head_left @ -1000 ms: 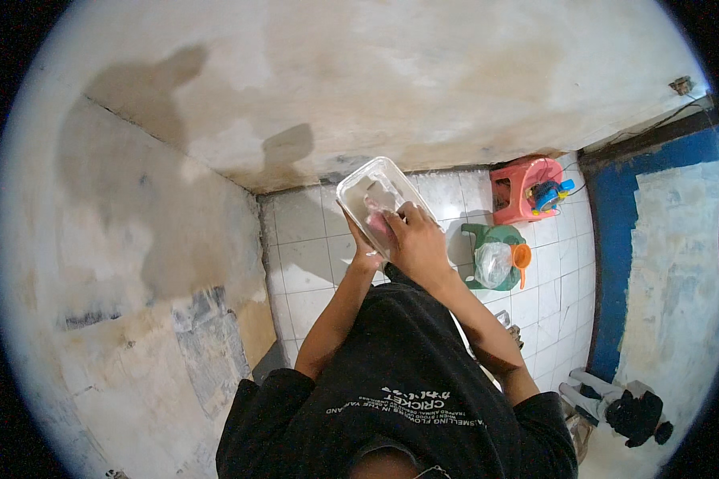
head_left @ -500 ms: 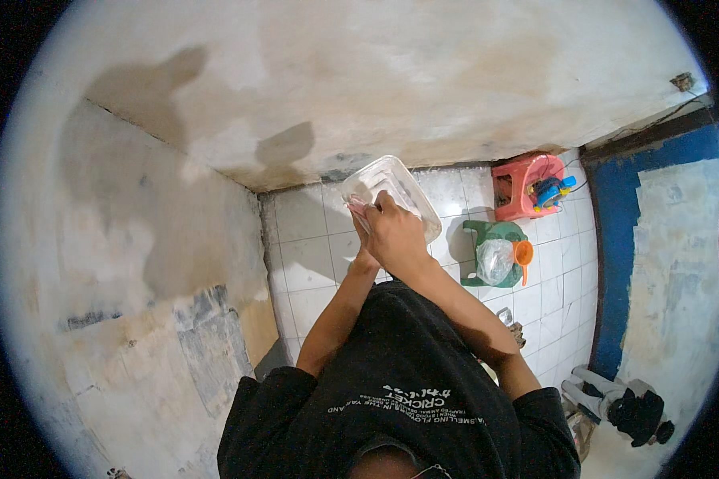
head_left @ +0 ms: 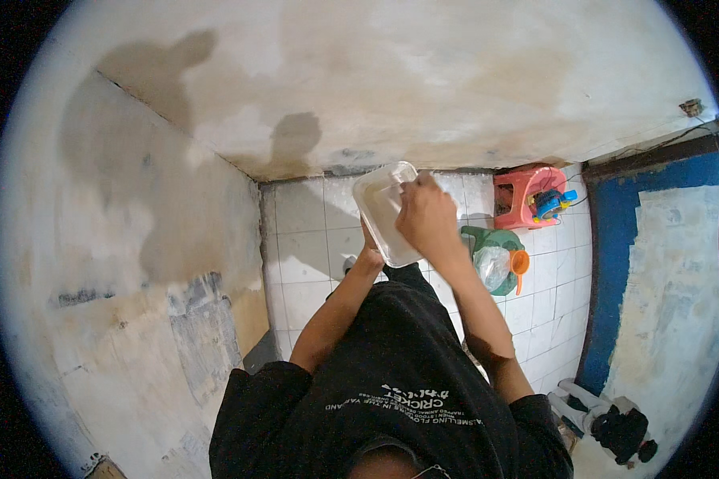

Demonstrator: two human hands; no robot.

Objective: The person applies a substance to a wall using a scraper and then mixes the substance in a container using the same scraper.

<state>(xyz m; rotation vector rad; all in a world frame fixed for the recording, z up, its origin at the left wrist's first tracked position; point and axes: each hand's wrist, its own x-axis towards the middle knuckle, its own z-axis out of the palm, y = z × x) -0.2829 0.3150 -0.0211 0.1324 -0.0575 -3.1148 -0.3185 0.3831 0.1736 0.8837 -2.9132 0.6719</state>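
A white rectangular plastic tub (head_left: 387, 219) is held up in front of my body, tilted, with pale whitish material inside. My left hand (head_left: 369, 242) supports it from below at its left side; the tub hides most of the fingers. Over the tub's right part is my right hand (head_left: 430, 214), its fingers curled together near the far right rim. Whatever those fingers pinch is hidden by the hand.
A red plastic stool (head_left: 519, 199) with a blue-and-yellow item (head_left: 553, 205) stands right by the far wall. Nearer, a green stool (head_left: 503, 239) carries a clear plastic bag (head_left: 491, 266) and an orange dipper (head_left: 520, 262). Patchy plastered walls (head_left: 423, 88) surround the white-tiled floor (head_left: 302, 251).
My right hand has moved right, away from the left one, to the tub's right side. The tub has turned more upright in the view. The pink thing between the hands no longer shows.
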